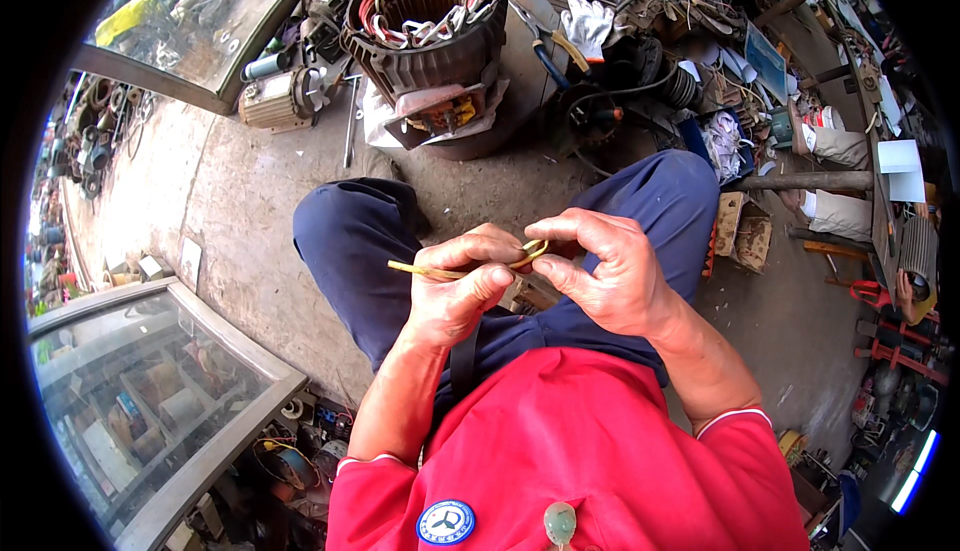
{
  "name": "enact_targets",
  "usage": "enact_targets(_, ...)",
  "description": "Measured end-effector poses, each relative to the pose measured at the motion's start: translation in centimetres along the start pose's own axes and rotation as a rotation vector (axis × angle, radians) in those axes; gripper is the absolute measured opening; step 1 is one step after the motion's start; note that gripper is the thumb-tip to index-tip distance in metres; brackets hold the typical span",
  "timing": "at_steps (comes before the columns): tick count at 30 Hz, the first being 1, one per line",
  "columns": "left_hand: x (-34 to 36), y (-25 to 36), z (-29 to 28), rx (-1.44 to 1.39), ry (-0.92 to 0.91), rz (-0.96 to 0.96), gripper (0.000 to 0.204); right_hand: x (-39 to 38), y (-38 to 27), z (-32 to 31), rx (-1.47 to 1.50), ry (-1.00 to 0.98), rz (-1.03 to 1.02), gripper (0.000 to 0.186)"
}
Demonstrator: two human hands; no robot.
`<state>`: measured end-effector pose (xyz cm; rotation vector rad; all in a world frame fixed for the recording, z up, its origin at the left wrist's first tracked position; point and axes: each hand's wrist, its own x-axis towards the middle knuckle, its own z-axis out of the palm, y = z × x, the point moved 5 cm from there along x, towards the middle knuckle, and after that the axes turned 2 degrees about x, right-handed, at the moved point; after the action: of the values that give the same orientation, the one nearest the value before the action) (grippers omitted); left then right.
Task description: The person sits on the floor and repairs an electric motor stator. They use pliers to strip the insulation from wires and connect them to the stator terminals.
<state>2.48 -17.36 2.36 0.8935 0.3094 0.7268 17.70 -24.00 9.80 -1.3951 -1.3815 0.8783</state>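
Note:
In front of my lap, my left hand (455, 286) pinches a thin, yellow, flexible strip or tube (403, 267) between thumb and fingers. One end sticks out past the left hand. The other end bends into a small loop at the fingertips of my right hand (620, 276), closed on it by thumb and forefinger. Whether it is sleeving or wire I cannot make out. Beyond my knees stands a motor housing (430, 76), upright and open at the top. Red and white winding leads (376, 6) ring its rim, and white ties show on them.
White gloves (588, 27) and a blue-handled tool (549, 64) lie right of the housing. A smaller motor (276, 101) rests on the floor at left. Glass-topped cabinets (245, 376) flank my left side. A cardboard box (748, 231) and another person's legs (838, 141) are at right.

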Motion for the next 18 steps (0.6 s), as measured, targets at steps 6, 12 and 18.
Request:
enact_targets(6, 0.0, 0.3, -0.1, 0.099, 0.042, 0.038, 0.014, 0.0, 0.4, 0.1, 0.016, 0.029, -0.054, 0.021)
enact_targets(12, -0.1, 1.3, 0.8, 0.387, 0.124, 0.193, 0.011, -0.1, 1.1, 0.4, 0.026, 0.068, 0.024, 0.018)
enact_targets(18, 0.3, 1.5, 1.0, 0.418, 0.116, 0.24, 0.012, 0.1, 1.1, 0.2, -0.026, 0.061, 0.022, 0.014)
